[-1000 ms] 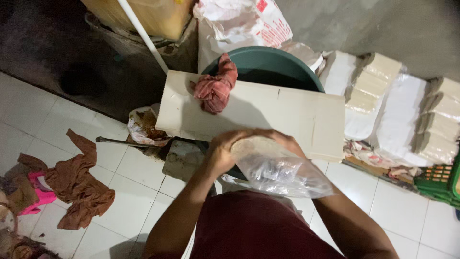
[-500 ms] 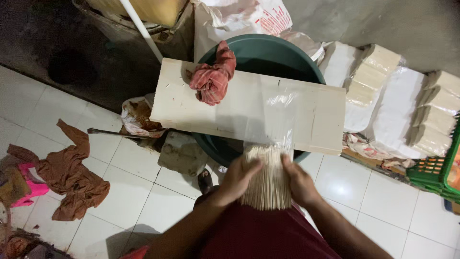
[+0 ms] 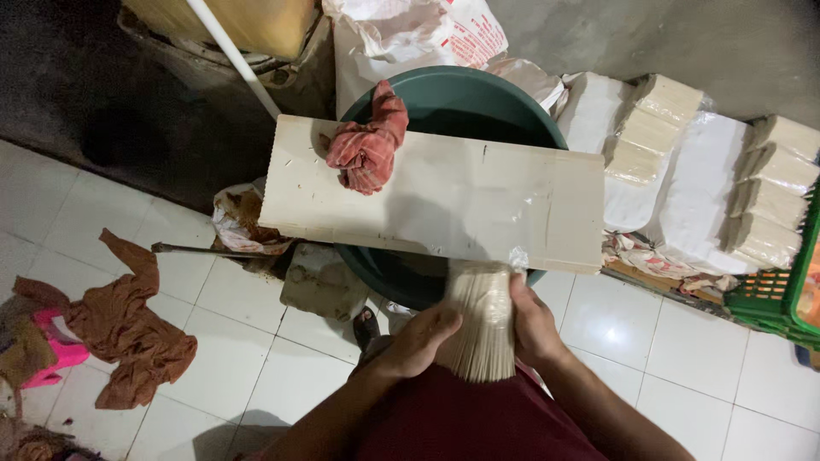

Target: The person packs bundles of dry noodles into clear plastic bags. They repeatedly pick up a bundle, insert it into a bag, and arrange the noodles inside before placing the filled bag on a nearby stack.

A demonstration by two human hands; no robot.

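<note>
Gripping a bundle of thin pale sticks (image 3: 483,320) from both sides, just below the middle of the frame: left hand (image 3: 423,335) curled against its left flank with fingers pressed together, right hand (image 3: 531,323) flat along its right flank, fingers likewise closed. Squeezing this way likely keeps the loose sticks packed and their ends level. Sitting partly inside a clear plastic bag (image 3: 487,218), with the bag's far end lying flat on the pale wooden board (image 3: 564,209) across the centre; hard to tell exactly how deep in. Too many sticks to count, and too fine.

Resting the one board across the rim of one dark green tub (image 3: 465,94), upper centre, apparently as a worktop at a handy height. Lying bunched on the board's left part, one red checked cloth (image 3: 367,145), probably kept within reach for wiping. Stacked along the right edge of the frame, wrapped pale blocks (image 3: 675,128), at least seven showing, beside one green crate (image 3: 790,294) at lower right. Sprawled on the white floor tiles at lower left, one brown rag (image 3: 128,329).
</note>
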